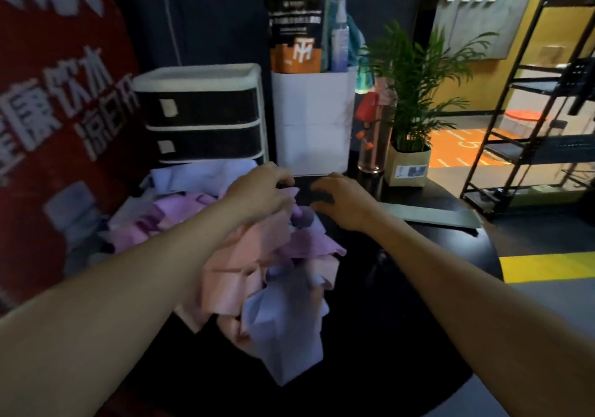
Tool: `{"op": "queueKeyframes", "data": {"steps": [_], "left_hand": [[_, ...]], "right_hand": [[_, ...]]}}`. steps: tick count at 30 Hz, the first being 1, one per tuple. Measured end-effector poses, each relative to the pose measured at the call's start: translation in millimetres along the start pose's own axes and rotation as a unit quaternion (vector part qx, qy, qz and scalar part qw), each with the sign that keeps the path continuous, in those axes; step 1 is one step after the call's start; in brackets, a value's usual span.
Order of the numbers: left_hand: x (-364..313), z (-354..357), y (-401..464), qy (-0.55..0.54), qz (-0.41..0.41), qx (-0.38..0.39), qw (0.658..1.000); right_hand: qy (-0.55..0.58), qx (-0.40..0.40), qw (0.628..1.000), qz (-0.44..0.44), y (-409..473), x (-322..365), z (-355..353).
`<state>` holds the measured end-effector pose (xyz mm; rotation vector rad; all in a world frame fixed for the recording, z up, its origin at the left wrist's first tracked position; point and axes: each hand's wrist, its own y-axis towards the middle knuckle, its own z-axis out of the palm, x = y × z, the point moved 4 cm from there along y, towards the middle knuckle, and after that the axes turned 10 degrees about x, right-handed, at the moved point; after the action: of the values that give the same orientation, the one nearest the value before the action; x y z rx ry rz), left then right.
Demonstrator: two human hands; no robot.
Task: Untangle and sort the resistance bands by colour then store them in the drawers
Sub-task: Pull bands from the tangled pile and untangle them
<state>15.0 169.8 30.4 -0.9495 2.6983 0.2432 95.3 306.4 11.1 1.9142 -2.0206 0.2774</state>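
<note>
Left hand [260, 191] grips the band tangle [270, 275] — heap trails toward the viewer; right hand [341, 200] hovers, loosely curled.

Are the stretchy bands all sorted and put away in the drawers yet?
Not yet. Nothing looks sorted: pink, purple and pale blue bands lie mixed in one heap on the black table. The left hand grips the top of the heap, and the right hand hovers beside it, holding nothing. The drawers behind the heap look closed, so sorting and storing remain.
</note>
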Motion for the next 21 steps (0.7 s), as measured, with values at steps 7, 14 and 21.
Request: {"op": "queueKeyframes", "data": {"steps": [7, 14, 21], "left_hand": [[59.7, -21.3, -83.4, -0.020, -0.026, -0.071, 0.997], [121.7, -6.1, -146.8, -0.061, -0.083, -0.058, 0.993], [139.4, 33.1, -185.4, -0.014, -0.056, -0.012, 0.998]], "right_hand": [[-0.004, 0.036, 0.998, -0.046, -4.5, 85.5, 23.5], [-0.079, 0.073, 0.987, -0.116, -4.5, 152.3, 61.7], [-0.092, 0.098, 0.983, -0.125, -10.6, 171.7, 86.9]]}}
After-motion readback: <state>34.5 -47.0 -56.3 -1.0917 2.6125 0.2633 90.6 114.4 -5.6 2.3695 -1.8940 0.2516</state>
